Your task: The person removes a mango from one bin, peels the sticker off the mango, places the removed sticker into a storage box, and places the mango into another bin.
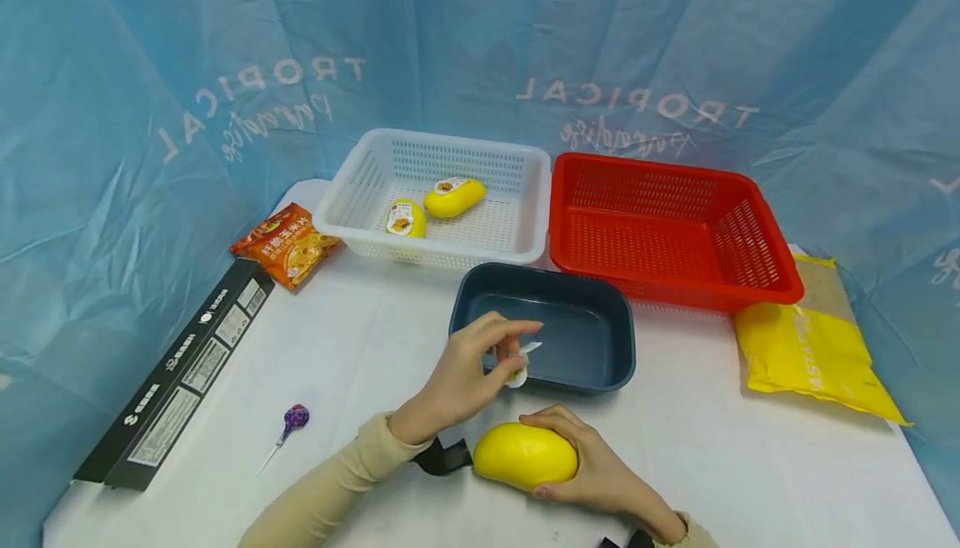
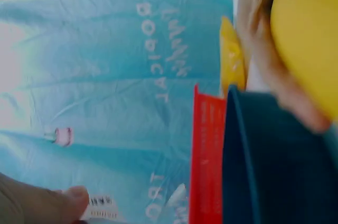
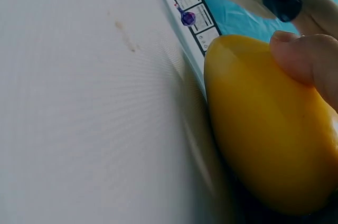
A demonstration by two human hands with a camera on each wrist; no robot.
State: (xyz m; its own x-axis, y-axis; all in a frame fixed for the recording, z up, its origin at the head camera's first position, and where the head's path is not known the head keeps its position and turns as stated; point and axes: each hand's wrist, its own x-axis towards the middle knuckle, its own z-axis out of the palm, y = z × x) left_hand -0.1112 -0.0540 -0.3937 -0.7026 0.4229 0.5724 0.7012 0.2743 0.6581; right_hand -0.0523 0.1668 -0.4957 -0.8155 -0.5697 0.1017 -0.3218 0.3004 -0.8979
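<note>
My left hand [image 1: 467, 377] pinches a small white printed sticker [image 1: 517, 378] between thumb and fingers, over the near rim of a dark blue tub [image 1: 585, 319]. In the left wrist view, the sticker [image 2: 101, 208] shows beside the thumb. My right hand [image 1: 596, 469] grips a plain yellow mango [image 1: 523, 456] on the white table, close in front of the tub. No label shows on this mango [image 3: 264, 129] in the right wrist view, where the right thumb presses its side. Two yellow mangoes [image 1: 459, 199] with white labels lie in the white basket [image 1: 480, 252].
A red basket [image 1: 667, 277] stands right of the white one, with a yellow packet [image 1: 817, 356] by its right corner. On the left are an orange snack bag [image 1: 288, 248], a long black box [image 1: 180, 377] and a purple lollipop [image 1: 296, 418]. Blue curtain [image 1: 450, 47] surrounds the table.
</note>
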